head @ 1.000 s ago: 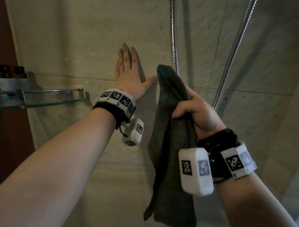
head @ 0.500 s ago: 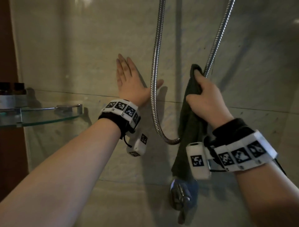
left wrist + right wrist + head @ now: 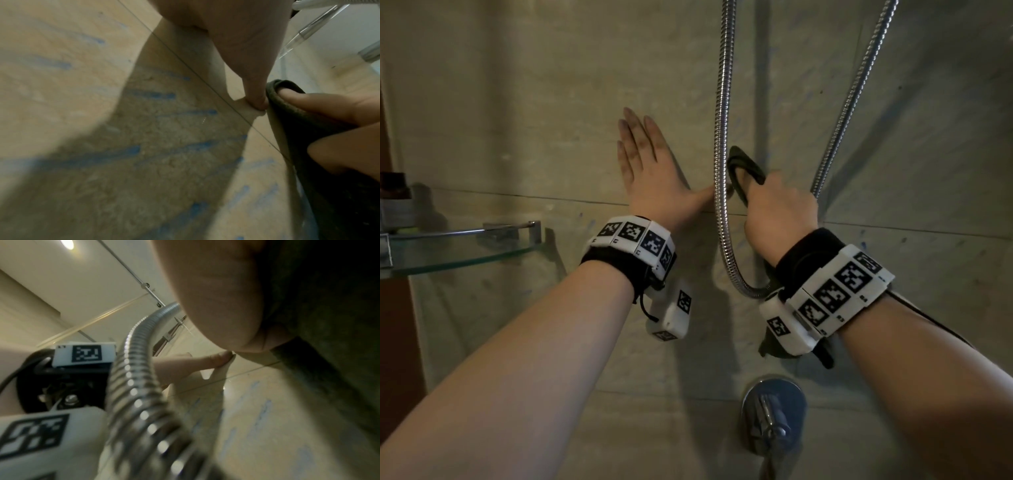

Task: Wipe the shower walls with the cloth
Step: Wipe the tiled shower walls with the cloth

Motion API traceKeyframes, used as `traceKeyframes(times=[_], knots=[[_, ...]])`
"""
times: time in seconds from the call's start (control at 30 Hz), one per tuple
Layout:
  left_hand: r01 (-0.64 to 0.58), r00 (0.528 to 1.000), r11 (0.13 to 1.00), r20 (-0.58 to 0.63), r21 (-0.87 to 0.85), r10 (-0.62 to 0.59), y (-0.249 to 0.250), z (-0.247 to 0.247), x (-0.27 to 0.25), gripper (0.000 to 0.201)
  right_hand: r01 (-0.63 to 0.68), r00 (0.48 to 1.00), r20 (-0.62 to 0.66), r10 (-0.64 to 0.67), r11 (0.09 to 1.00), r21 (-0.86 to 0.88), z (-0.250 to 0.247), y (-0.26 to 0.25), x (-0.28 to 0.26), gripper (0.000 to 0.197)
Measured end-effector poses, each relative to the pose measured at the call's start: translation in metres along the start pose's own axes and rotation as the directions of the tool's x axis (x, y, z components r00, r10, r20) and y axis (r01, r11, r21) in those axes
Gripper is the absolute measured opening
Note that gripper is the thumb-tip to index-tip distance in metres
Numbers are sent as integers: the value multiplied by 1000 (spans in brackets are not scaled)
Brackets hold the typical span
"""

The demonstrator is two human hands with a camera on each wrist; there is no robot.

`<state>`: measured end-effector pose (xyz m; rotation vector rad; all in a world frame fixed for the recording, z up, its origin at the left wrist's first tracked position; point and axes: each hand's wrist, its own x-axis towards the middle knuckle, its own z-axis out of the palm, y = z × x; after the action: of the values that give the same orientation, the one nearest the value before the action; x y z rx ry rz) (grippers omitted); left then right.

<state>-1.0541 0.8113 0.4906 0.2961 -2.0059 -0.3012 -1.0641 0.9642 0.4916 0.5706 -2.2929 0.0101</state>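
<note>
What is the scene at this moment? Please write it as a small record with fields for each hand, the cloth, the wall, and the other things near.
left hand: left hand lies flat on the wall, fingers straight, holding nothing
right hand: right hand grips the cloth against the wall
cloth: dark green towel cloth, bunched under the right hand, a loop showing above the fingers
wall: beige stone-tiled shower wall with faint blue streaks
hose: ribbed silver metal shower hose hangs in a loop between the hands
shelf: glass corner shelf at left
tap: chrome mixer tap below the right wrist
</note>
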Motion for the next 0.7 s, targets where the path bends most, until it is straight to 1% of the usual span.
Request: traceKeyframes(times=[0.07, 0.2, 0.27, 0.33, 0.4, 0.47, 0.57, 0.7], knots=[[-6, 1000, 1000, 1, -1, 6, -1, -1, -1, 141, -28, 999, 23, 29, 999, -18, 2, 3, 3, 55], [-9, 1000, 1000, -15, 7, 9, -1, 0, -2, 142, -127, 990, 61, 127, 992, 0, 6, 10, 4, 63], [-11, 1000, 1000, -26, 19, 11, 0, 0, -2, 141, -128, 989, 73, 127, 992, 8, 8, 4, 1, 60], [-12, 1000, 1000, -20, 22, 12, 1, 0, -1, 141, -96, 992, 83, 95, 995, 14, 9, -6, -1, 54], [-13, 1000, 1000, -10, 29, 13, 1, 0, -1, 141, -65, 994, 85, 64, 998, 14, 9, -13, 0, 57], [-16, 1000, 999, -1, 33, 16, 1, 0, 0, 141, -65, 995, 75, 63, 998, 22, 4, -16, 5, 57], [-22, 1000, 999, -9, 31, 23, -1, 0, -1, 140, -102, 994, 51, 100, 994, 39, -1, -13, 13, 54], [-26, 1000, 999, -2, 29, 26, -2, -1, -1, 141, -185, 982, 58, 181, 979, 80, 3, -3, 11, 59]])
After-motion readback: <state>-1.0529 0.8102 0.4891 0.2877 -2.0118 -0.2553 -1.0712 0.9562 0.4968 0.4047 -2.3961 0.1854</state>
